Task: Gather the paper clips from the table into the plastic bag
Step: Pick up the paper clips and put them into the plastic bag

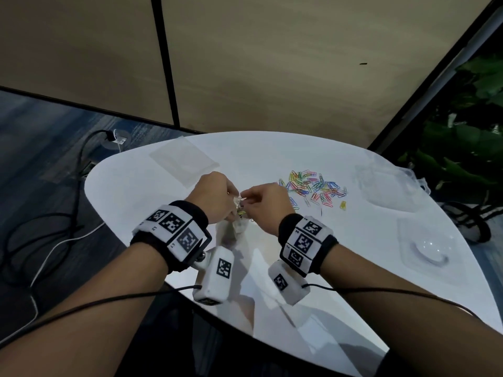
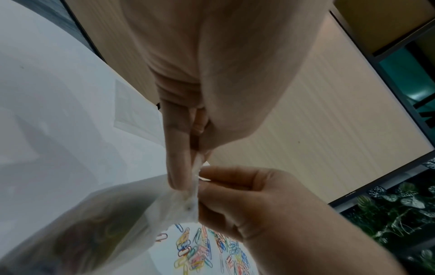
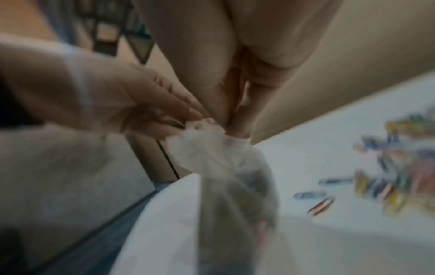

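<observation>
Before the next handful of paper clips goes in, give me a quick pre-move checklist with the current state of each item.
1. Left hand holds the plastic bag at its top: ok.
2. Right hand has a grip on the bag's top too: ok.
3. Bag mouth open enough to drop clips in: not ok, it looks pinched together.
4. Clips already in the bag: ok, coloured shapes show through.
5. Paper clips left on the table: ok, a pile within view.
6. Bag free of tears: cannot tell.
</observation>
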### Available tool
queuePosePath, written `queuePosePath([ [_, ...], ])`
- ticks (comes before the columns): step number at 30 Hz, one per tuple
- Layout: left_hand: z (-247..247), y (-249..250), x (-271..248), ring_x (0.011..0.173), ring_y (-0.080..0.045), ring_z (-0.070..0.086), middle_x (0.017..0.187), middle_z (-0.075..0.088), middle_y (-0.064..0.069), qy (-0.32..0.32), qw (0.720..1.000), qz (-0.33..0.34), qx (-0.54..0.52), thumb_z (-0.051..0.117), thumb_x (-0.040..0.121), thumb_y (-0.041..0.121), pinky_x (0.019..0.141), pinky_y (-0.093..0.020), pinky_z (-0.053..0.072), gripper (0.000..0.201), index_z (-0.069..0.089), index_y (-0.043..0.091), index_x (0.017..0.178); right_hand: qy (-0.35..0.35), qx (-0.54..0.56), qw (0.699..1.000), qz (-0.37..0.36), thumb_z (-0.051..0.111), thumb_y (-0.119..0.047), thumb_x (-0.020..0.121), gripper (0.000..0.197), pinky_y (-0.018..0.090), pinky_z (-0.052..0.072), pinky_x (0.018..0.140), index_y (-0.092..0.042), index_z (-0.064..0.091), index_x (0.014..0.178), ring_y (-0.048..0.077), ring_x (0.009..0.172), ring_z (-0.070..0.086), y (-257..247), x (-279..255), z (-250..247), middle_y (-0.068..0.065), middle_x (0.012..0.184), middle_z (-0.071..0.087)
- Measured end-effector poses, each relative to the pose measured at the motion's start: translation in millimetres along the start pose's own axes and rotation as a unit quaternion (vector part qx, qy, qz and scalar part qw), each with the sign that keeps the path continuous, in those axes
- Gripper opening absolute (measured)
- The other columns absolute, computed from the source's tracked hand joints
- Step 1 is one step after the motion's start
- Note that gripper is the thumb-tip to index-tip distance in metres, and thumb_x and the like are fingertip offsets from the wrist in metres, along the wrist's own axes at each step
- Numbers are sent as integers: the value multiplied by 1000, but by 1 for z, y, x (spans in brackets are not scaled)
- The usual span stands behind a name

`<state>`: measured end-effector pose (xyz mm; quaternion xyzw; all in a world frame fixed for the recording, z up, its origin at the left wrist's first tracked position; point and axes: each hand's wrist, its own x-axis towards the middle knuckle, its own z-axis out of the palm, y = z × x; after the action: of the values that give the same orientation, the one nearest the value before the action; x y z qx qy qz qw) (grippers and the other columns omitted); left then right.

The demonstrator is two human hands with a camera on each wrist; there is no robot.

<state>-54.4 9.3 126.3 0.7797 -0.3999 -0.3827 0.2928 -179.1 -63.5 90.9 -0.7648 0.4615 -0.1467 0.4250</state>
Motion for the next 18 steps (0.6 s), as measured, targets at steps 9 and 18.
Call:
queuePosePath([
  [9,-3,-7,3,71,-28,76,85,74,-16,33,999,-2,27,55,89,-7,78,-40,63,27,69,1,110,-91,-58,988,-110,65,-11,84,15,24,57,72,-18,77,87,11,73,72,-10,5,-10,-4,79,75],
  [18,-19,-21,4,88,-34,73,102,71,-19,66,996,-13,60,61,85,-7,84,-42,62,32,71,5,113,-119,-294,942,-113,43,-22,101,41,35,41,109,-24,48,142,18,127,53,61,40,-23,2,146,51],
])
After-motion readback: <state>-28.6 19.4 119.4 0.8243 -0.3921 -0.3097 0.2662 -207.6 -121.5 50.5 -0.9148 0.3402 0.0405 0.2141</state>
